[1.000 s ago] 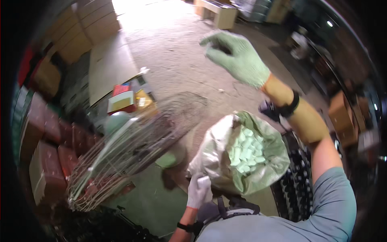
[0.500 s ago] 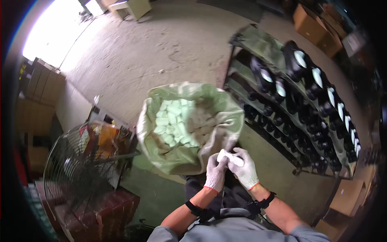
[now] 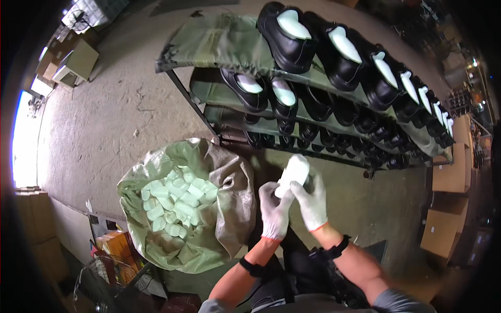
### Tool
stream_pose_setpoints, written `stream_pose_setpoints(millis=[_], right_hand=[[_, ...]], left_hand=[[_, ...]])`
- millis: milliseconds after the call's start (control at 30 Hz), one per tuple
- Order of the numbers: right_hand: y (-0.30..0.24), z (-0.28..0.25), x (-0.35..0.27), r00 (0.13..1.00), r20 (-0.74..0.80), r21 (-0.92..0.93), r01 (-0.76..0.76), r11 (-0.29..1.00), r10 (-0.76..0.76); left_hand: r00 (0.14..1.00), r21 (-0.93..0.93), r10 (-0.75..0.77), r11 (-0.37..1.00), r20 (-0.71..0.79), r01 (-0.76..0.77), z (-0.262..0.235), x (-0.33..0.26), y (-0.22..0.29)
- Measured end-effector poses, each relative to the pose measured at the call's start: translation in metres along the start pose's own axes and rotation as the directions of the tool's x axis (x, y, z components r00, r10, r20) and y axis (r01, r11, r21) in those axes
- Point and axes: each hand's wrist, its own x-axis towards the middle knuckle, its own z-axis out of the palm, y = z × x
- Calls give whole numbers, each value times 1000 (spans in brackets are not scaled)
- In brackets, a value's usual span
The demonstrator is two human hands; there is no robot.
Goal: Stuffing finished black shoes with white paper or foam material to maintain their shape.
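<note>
In front of me I hold a white shoe insert [image 3: 297, 169], a rounded, slightly elongated pad, between both hands. My left hand [image 3: 275, 211], in a white knit glove with a reddish cuff, pinches its lower left end. My right hand [image 3: 312, 202], gloved the same way, grips its right side with the thumb across the lower part; some fingers are hidden behind it. To the left stands an open woven sack [image 3: 235, 180] with many pale inserts [image 3: 180, 201] inside. Black shoes [image 3: 289, 44] on the rack ahead have similar white pieces in their openings.
A several-tier shoe rack [image 3: 214, 44] covered in green-grey cloth runs from ahead toward the right. Cardboard boxes [image 3: 443, 224] stand at the right. A wire-caged fan [image 3: 99, 276] and an orange package [image 3: 114, 245] are at the lower left. Bare concrete floor [image 3: 104, 130] lies beyond the sack.
My view has swung right, toward the shoe rack. Both hands have moved away from the sack's rim with the insert, which is now raised and turned more upright.
</note>
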Motion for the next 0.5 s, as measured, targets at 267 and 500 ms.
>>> stream_pose_setpoints(millis=[267, 500], right_hand=[[-6, -30, 55, 974, 223, -506, 155, 848, -46], [-31, -67, 84, 795, 427, 323, -579, 748, 431]], left_hand=[[938, 251, -13, 965, 347, -80, -15, 54, -18], [823, 282, 289, 841, 489, -462, 2, 94, -19]])
